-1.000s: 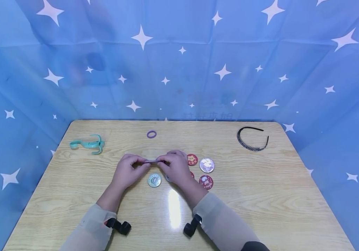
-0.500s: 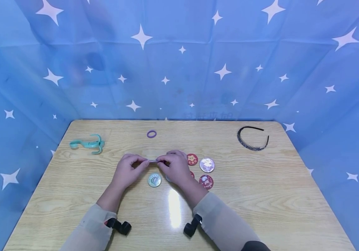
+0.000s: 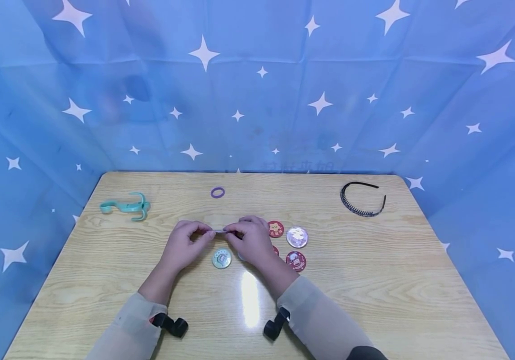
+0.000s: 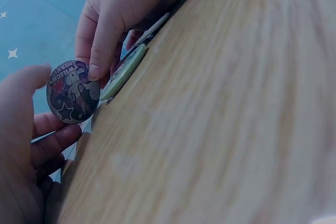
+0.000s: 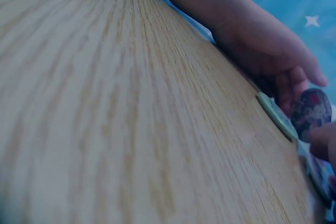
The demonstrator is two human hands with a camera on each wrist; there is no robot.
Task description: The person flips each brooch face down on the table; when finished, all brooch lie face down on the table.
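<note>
Both hands meet over the middle of the table, holding one round pin badge (image 4: pixel 73 93) between them. Its dark purple face carries a cartoon figure, stars and lettering; in the head view it appears almost edge-on. My left hand (image 3: pixel 186 246) grips its left side by the rim, thumb above and fingers below. On the opposite side, my right hand (image 3: pixel 253 241) pinches the rim between thumb and fingers. Just below the hands lies a pale green badge (image 3: pixel 221 258). Another badge is mostly hidden under the right hand.
Right of the hands lie a red badge with a yellow figure (image 3: pixel 276 229), a shiny silvery badge (image 3: pixel 297 237) and a dark red badge (image 3: pixel 296 261). Farther out are a purple hair tie (image 3: pixel 217 192), a teal claw-shaped object (image 3: pixel 126 206) and a black toothed headband (image 3: pixel 360 210).
The held badge has tilted slightly, now looking thinner from the head view than a second ago. Both hands stay in nearly the same place.
</note>
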